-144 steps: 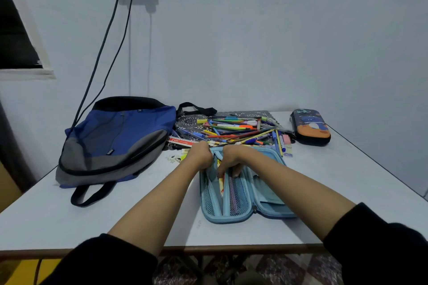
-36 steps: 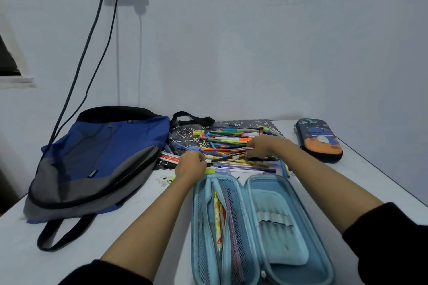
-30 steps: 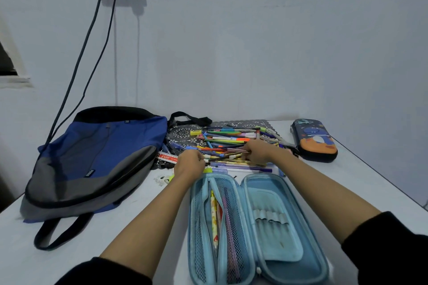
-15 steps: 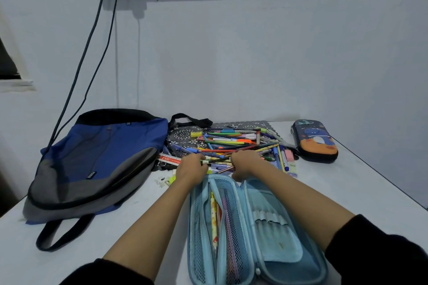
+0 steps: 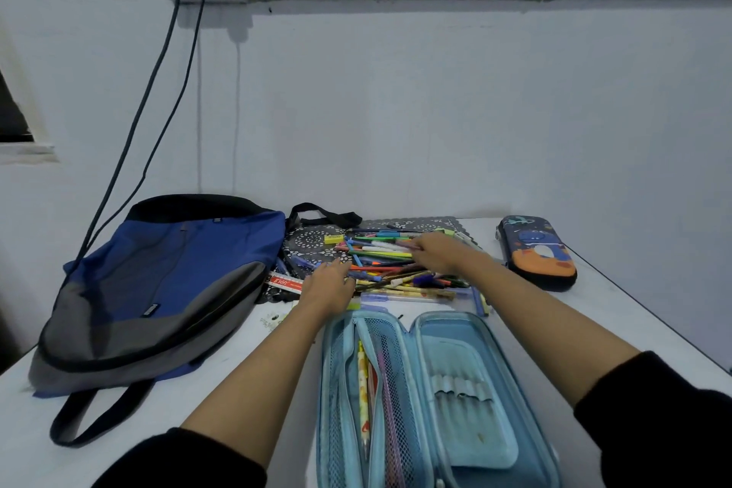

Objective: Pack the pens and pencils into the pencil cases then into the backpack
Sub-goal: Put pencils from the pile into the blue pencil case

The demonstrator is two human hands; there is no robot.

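Nearest, at 6 o'clock on the bench (image 5: 630,319): open blue pencil case (image 5: 471,388), a few pencils in its mesh pocket. Past it at 12, resting the left grip (image 5: 328,289) on the pens and pencils (image 5: 380,250), grasp impossible to tell; apparently pinching some with the right grip (image 5: 435,254). Risks dragging tangled neighbours loose, rolling toward the backpack (image 5: 166,281) at 10 or the second case (image 5: 538,254) at 2.
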